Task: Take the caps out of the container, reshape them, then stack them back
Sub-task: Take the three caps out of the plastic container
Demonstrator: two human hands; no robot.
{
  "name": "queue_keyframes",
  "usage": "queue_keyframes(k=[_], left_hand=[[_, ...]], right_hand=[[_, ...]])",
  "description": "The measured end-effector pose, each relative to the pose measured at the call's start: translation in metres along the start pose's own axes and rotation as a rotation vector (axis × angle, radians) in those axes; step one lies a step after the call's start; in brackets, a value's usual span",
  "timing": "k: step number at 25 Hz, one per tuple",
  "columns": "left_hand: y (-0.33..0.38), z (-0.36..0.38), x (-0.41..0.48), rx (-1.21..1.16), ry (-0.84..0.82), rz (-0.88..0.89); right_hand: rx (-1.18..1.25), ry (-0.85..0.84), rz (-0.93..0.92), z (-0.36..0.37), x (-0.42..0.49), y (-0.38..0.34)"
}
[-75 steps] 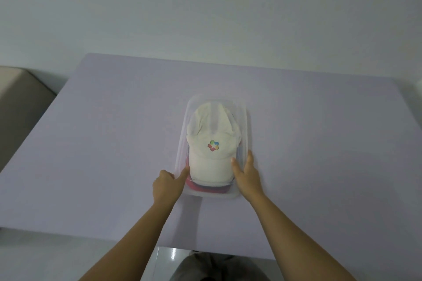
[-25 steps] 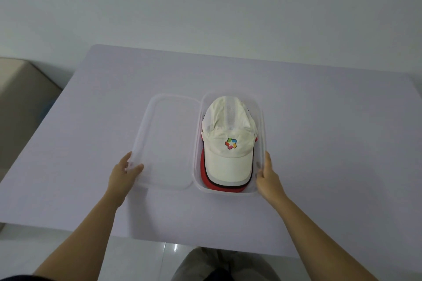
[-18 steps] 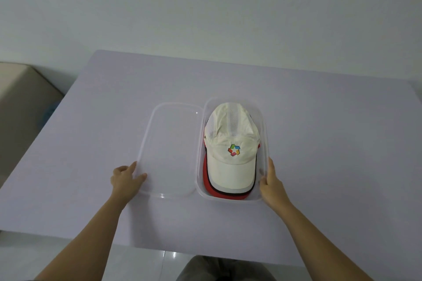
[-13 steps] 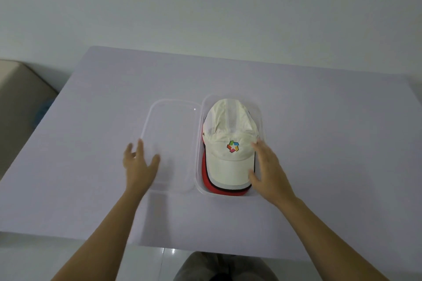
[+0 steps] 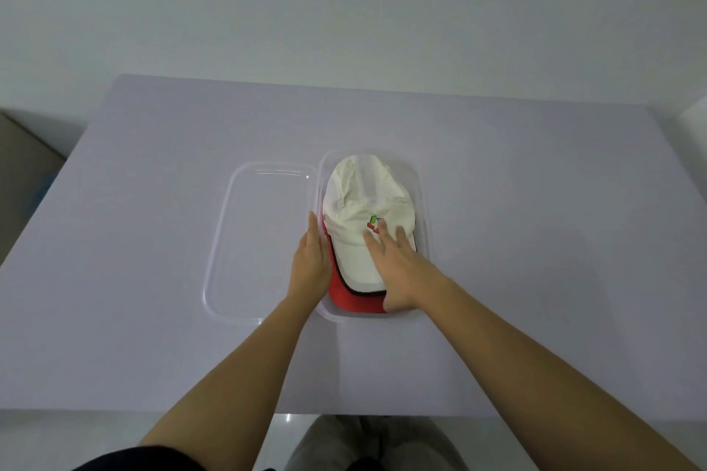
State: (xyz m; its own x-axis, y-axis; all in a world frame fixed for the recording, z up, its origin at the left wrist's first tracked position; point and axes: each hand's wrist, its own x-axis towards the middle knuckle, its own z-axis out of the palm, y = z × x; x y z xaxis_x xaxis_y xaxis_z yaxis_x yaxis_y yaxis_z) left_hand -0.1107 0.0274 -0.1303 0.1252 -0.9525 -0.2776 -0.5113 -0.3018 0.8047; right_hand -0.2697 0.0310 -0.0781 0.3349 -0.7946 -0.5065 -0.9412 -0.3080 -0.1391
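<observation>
- Both hands have moved in over the container [image 5: 423, 203] since half a second ago. The left hand [image 5: 311, 260] has left the lid [image 5: 260, 241] and come across to the container's left wall. The right hand [image 5: 396, 266] has slid from the brim's edge up onto the white cap [image 5: 363, 199].
- The left hand's fingers are straight and together, edge-on beside the white cap's left side, holding nothing.
- The right hand's fingers are spread and lie flat on the brim, reaching the coloured badge. Its thumb sits by the front of the brim. It presses or rests on the cap and has not closed round it.
- The white cap lies on top of the stack inside the container, and a red cap [image 5: 344, 298] shows beneath its brim.
- The lid lies flat on the counter [image 5: 535, 241], touching the container's left side.
- With the lid off and both hands flanking the top cap, lifting it out appears to be the step in hand. No cap has left the container yet.
</observation>
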Motion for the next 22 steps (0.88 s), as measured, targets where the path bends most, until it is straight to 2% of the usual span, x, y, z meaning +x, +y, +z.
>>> queue_keyframes(k=[2, 6, 9, 11, 13, 16, 18, 22], left_hand=[[0.004, -0.001, -0.002, -0.005, 0.014, -0.001], [0.012, -0.001, -0.007, 0.013, 0.044, 0.056], [0.009, 0.001, -0.003, 0.052, 0.053, 0.027], [0.007, 0.002, -0.002, 0.071, 0.056, 0.009], [0.008, 0.004, -0.002, 0.077, 0.064, -0.005], [0.007, 0.006, 0.0, 0.109, 0.067, -0.016], [0.005, 0.007, 0.002, 0.115, 0.066, -0.031], [0.002, 0.009, 0.004, 0.091, 0.07, -0.053]], right_hand=[[0.133, 0.187, 0.014, -0.016, -0.007, 0.002], [0.468, 0.755, 0.005, -0.046, -0.023, 0.026], [0.426, 1.081, -0.025, -0.049, -0.037, 0.058], [0.326, 1.166, 0.005, -0.037, -0.042, 0.084], [0.272, 1.129, 0.096, -0.017, -0.04, 0.118], [0.143, 0.926, 0.212, 0.019, -0.024, 0.166], [0.058, 0.713, 0.188, 0.041, -0.012, 0.186], [0.069, 0.373, 0.11, 0.044, 0.017, 0.206]])
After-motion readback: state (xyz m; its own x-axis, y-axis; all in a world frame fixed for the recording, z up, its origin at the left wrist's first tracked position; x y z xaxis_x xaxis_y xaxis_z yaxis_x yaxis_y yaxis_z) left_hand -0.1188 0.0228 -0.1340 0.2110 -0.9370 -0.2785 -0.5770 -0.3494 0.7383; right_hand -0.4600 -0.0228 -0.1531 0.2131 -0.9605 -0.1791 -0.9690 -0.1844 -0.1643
